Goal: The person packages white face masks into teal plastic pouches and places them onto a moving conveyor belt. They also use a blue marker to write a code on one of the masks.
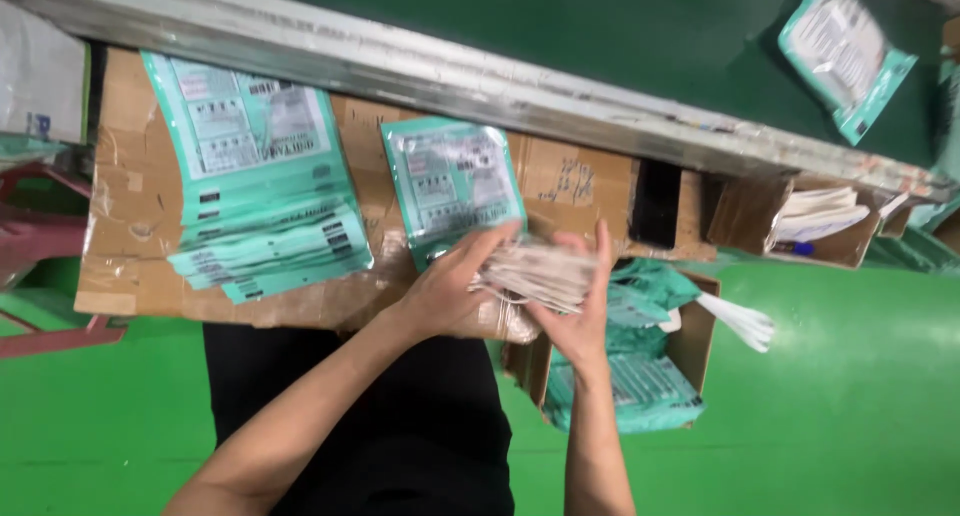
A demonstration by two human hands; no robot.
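Both hands met over the near edge of the table (130, 276), a worn cardboard-covered surface patched with tape. The left hand (445, 286) had its fingers closed on the left end of a stack of white face masks (535, 273), thumb on top and fingers stretched along it. The right hand (580, 311) cupped the same stack from the right and below, palm up toward the camera, fingers raised behind the stack's far end. The stack was held level just above the table edge, blurred, with thin white loops hanging under it.

Just beyond the hands, a single teal plastic pouch (450, 181) with a clear window and a printed label lay flat on the cardboard, its lower corner partly hidden by the left fingers. Further left, a fanned pile of the same teal pouches (260, 186) spread across the table, overlapping one another.

Right of and below the hands, an open cardboard box (690, 346) stood on the green floor (850, 396), holding teal packaging and more white masks that stuck out over its right side. Beyond it, a smaller open carton (830, 226) held white sheets or masks; I could not tell which. A metal rail (450, 76) ran diagonally along the far side of the table, and past it another teal pouch (845, 51) lay on a dark green surface.
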